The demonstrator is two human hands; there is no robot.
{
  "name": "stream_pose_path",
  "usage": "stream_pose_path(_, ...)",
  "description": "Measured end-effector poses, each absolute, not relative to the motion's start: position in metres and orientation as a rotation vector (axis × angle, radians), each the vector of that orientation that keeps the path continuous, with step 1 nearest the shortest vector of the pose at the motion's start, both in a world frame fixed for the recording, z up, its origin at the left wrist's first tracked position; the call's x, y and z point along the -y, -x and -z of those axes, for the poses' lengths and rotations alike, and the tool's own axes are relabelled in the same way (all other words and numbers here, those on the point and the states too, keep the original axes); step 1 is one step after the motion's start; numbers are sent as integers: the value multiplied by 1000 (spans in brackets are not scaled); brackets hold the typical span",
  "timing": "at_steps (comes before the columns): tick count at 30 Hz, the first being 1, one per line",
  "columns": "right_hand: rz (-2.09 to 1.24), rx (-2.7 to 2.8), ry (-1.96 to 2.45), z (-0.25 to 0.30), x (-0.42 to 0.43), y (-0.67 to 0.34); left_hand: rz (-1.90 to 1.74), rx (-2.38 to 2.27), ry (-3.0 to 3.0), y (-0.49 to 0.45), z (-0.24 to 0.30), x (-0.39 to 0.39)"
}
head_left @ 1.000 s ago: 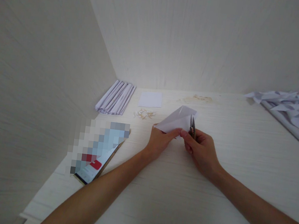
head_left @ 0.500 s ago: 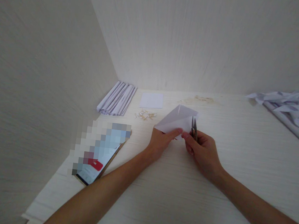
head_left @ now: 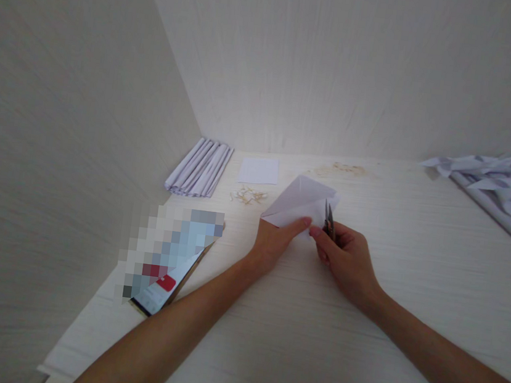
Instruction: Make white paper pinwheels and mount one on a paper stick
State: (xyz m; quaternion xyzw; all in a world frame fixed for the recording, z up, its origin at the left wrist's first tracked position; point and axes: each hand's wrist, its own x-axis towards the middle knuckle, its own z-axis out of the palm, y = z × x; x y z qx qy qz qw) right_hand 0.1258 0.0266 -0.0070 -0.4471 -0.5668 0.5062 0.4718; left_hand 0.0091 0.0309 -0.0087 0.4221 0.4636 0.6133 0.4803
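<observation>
Holding a folded white paper point(head_left: 303, 199) above the middle of the tabletop point(head_left: 424, 262), the person's left hand point(head_left: 274, 238) has its thumb pressed on the near edge, the fingers hidden beneath the sheet. The right hand point(head_left: 345, 252) is closed around small metal snips point(head_left: 329, 219), blades pointing to the far side and slightly parted; its thumb tip meets the paper's near edge, close to the left thumb. Whether the blades touch the paper cannot be determined.

Surroundings noted: at far left, a row of rolled paper tubes point(head_left: 199, 169) beside the wall; to their right, a flat white sheet point(head_left: 258, 171); nearer, a small scatter of yellowish and white pieces point(head_left: 249, 196). Pale bits point(head_left: 349, 169) lie beyond the folded paper. At far right is a heap of pointed folded-paper shapes point(head_left: 509, 176) — with tubes among them.

A phone point(head_left: 182, 274) lies at left; the left forearm point(head_left: 174, 321) reaches its near right edge. Pixelation masks much of its screen — a red patch point(head_left: 167, 282) carries a pale mark, too small to read.
</observation>
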Motion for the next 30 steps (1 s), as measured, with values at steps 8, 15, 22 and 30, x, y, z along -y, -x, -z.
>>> stream_pose_path(8, -1160, 1432, 1190, 8, -26, -126, -1494, -1165, -1007, -9, 8, -31)
stream_pose_path(15, -1163, 1409, 1200, 6, -26, -126, -1467, -1188, -977, -9, 7, -30)
stream_pose_path(22, -1206, 1357, 1164, 11, -29, -126, -1433, -1196, -983, -10, 5, -28)
stream_pose_path(30, -1286, 1322, 1096, 10, -28, -127, -1459, -1160, -947, -9, 7, -30)
